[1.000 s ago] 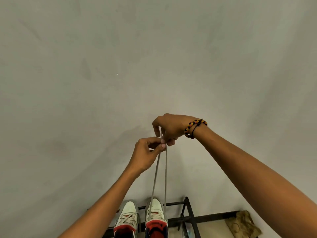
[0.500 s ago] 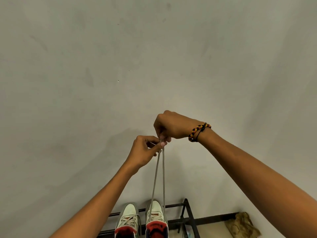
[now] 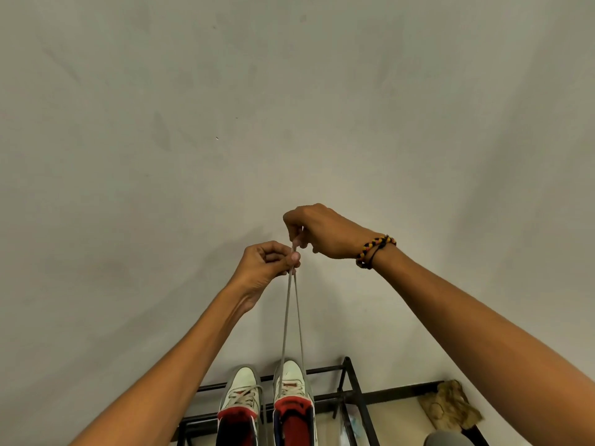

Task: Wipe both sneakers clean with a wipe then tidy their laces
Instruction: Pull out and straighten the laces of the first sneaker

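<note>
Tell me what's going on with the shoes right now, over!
Left hand and right hand both pinch the laces, pulled up taut. Laces run from the right sneaker; left sneaker beside it on the rack. Nothing in the way.

Both hands (image 3: pixel 309 249) pinch the right sneaker's (image 3: pixel 293 400) laces (image 3: pixel 291 320).

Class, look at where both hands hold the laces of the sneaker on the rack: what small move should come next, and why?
Probably cross one lace end over the other to start a knot. The left hand and right hand pinch the two lace ends together, pulled taut high above the right sneaker, with no knot visible yet; the left sneaker beside it looks already laced.
</note>
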